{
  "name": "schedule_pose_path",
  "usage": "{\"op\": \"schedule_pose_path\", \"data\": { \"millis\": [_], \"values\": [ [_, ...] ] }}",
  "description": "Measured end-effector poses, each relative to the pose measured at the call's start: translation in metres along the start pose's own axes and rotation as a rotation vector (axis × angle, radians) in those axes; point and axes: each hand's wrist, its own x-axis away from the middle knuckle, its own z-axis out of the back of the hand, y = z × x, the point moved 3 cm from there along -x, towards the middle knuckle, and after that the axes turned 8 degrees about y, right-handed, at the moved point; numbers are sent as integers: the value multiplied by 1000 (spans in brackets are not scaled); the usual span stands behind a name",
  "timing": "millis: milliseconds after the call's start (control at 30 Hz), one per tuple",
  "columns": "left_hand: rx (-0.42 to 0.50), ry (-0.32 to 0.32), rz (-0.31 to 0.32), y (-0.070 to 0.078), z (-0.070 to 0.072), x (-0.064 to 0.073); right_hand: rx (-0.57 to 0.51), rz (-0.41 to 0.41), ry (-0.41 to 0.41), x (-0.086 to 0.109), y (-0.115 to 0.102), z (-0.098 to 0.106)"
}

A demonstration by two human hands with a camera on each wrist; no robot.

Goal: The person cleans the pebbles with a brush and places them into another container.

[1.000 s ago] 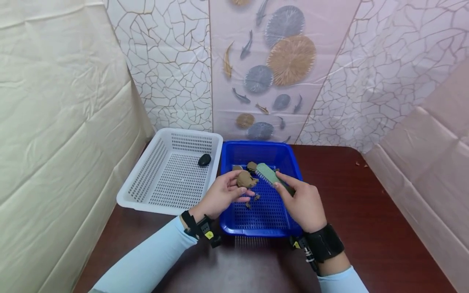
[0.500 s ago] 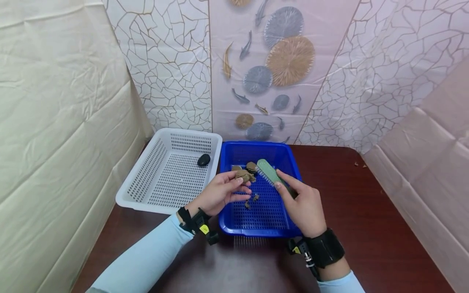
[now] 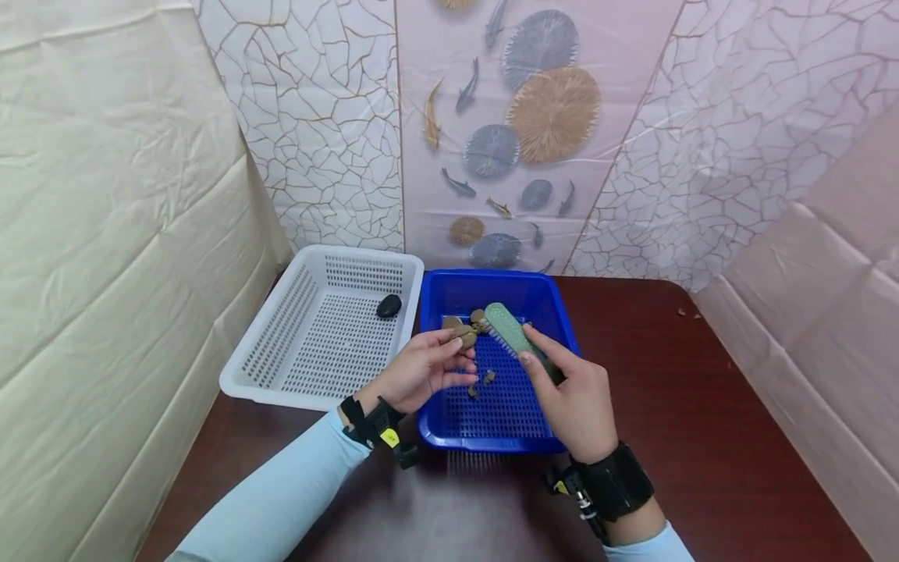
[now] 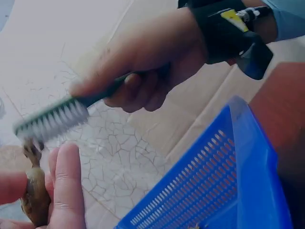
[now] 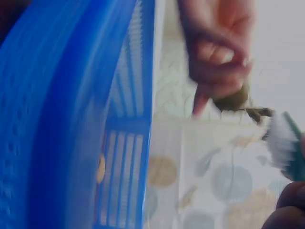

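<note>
My left hand [image 3: 424, 371] pinches a brown, mud-caked stone [image 3: 465, 336] between thumb and fingers, above the left side of the blue basket [image 3: 485, 445]. In the left wrist view a loose flap of mud [image 4: 33, 151] sticks out from the stone's end. My right hand [image 3: 579, 402] grips a green scrubbing brush [image 3: 507, 324] by its handle, with the white bristles [image 4: 52, 121] facing the stone. The bristle tips meet the flap at the brush's far end. Motion blurs the brush in both wrist views.
Two more brown lumps, one of them a rounded lump [image 3: 477, 316], lie at the back of the blue basket. Several mud crumbs [image 3: 489, 377] are on its floor. A white basket [image 3: 281, 396] to the left holds a black stone [image 3: 389, 306]. Small bits lie on the table [image 3: 702, 390].
The left hand has turned the stone from its broad face to a narrower side, thumb now on top. The brush has shifted slightly left and up, closer to the stone.
</note>
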Motion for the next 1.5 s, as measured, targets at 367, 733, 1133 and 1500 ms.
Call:
{"op": "schedule_pose_path", "data": {
  "millis": [367,733,1133,1500],
  "values": [
    [66,-52,-5,1,2,2,190,-79,-91,-2,13,10],
    [34,-77,-38,8,4,4,236,-111,-109,-2,22,18],
    [-16,-91,-12,-2,0,5,-38,-79,-123,7,-7,-5],
    [-197,-50,-89,1,-1,6,118,-61,-141,6,2,-1]
  ]
}}
